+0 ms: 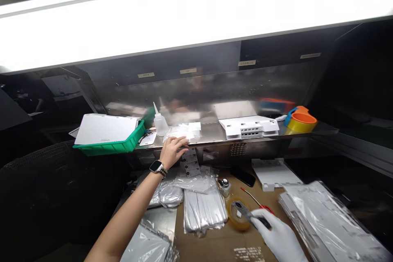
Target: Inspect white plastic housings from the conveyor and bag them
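My bare left hand [174, 151], with a watch on the wrist, reaches to the front edge of the metal shelf. Its fingers are stretched out, thumb apart, over or against small clear plastic bags [181, 132]; contact is unclear. A white squeeze bottle [160, 124] stands just behind them. In a white glove, my right hand [274, 233] is closed around a dark grey handled tool [244, 211], whose exact kind I cannot make out. The tool's rounded end lies over a roll of clear tape [230, 217]. Red-handled scissors or pliers [266, 208] are partly hidden beside the glove.
A green bin [123, 145] with white panels sits on the shelf's left. A white vented housing [248, 127] and tape rolls [296, 125] are to the right. Below lie stacked plastic sleeves [202, 208], a phone [243, 177] and wrapped panels [331, 221]. A bright lamp hangs above.
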A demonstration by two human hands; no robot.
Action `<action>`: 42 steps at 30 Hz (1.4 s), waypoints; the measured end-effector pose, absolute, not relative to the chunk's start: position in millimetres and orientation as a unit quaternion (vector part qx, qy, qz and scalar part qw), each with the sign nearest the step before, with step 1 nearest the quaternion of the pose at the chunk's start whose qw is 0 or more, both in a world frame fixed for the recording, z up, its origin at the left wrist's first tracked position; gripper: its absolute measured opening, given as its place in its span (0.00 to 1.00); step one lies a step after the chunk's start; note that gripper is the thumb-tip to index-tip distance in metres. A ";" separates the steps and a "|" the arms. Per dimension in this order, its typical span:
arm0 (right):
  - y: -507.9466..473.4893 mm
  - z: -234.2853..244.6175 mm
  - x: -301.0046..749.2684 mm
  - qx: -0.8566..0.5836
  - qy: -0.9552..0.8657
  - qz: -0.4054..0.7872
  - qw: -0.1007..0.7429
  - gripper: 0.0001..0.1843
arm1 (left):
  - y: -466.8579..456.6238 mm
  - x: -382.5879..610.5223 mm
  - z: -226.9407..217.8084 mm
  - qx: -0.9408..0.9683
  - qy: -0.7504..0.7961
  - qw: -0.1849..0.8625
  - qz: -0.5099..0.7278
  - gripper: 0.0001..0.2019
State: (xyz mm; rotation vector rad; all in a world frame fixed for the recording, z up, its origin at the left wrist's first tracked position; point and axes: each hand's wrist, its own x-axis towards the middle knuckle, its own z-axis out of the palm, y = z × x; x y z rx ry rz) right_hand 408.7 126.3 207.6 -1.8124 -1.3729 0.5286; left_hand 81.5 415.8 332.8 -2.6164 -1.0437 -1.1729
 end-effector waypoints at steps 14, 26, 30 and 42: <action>122.9 186.4 424.6 -0.694 -0.571 0.209 0.385 0.12 | 416.5 84.1 337.6 -0.717 -0.452 0.041 -0.529 0.09; 129.5 177.7 426.0 -0.694 -0.574 0.199 0.386 0.11 | 412.0 75.8 357.5 -0.799 -0.481 0.005 -0.360 0.10; 130.6 182.6 421.6 -0.688 -0.564 0.204 0.409 0.11 | 432.5 101.5 360.6 -0.782 -0.494 0.024 -0.381 0.06; 136.6 195.6 418.0 -0.685 -0.552 0.238 0.411 0.10 | 431.9 59.1 377.1 -0.819 -0.452 -0.070 -0.346 0.13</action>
